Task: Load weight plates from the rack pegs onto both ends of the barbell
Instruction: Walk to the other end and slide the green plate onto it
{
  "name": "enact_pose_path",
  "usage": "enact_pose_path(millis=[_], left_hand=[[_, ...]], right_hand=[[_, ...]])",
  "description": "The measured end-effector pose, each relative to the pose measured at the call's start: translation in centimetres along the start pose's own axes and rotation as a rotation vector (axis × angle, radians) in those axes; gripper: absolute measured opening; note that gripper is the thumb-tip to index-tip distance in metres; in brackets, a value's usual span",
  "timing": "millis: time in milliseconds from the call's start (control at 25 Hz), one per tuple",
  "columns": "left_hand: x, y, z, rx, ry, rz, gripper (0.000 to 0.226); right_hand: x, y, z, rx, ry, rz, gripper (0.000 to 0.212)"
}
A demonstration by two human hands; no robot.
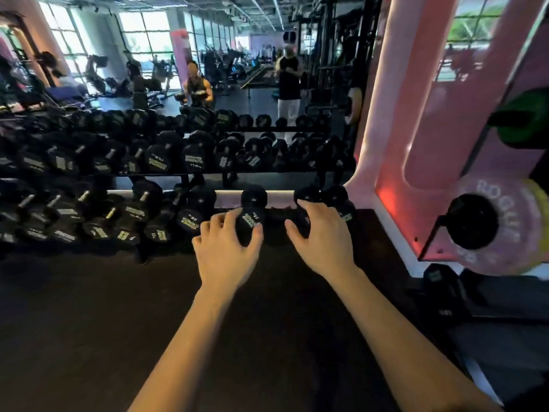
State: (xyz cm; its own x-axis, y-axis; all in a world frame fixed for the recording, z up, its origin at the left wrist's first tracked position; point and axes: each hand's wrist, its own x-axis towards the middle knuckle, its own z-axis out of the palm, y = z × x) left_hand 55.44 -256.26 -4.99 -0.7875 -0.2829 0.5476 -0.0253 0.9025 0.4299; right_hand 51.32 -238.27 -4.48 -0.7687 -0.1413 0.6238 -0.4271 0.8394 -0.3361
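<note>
A pink plate marked ROGUE hangs at the right edge around a black round hub, with a yellow plate's rim behind it. Higher up sits a green plate. I cannot make out a barbell shaft. My left hand and my right hand reach forward side by side, fingers spread and loosely bent, holding nothing. They show in front of black dumbbells on the lowest rack tier, left of the pink plate. Whether the fingertips touch the dumbbells is unclear.
A long three-tier dumbbell rack fills the left and middle. Behind it, people stand on the gym floor, one in a black top. A pink lit frame rises to the right. A black weight lies on the dark rubber floor.
</note>
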Motion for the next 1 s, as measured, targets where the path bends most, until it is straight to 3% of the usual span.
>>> enact_pose_path(millis=[320, 680, 1000], left_hand=[[16.2, 8.1, 13.5, -0.108, -0.032, 0.161, 0.069], [27.5, 18.9, 32.3, -0.28, -0.238, 0.385, 0.063], [38.0, 33.1, 46.1, -0.583, -0.419, 0.619, 0.068]], right_hand=[[14.3, 13.8, 4.1, -0.056, 0.09, 0.129, 0.05], [22.6, 29.6, 6.6, -0.191, 0.209, 0.363, 0.055], [31.3, 42.4, 4.6, -0.494, 0.38, 0.633, 0.048]])
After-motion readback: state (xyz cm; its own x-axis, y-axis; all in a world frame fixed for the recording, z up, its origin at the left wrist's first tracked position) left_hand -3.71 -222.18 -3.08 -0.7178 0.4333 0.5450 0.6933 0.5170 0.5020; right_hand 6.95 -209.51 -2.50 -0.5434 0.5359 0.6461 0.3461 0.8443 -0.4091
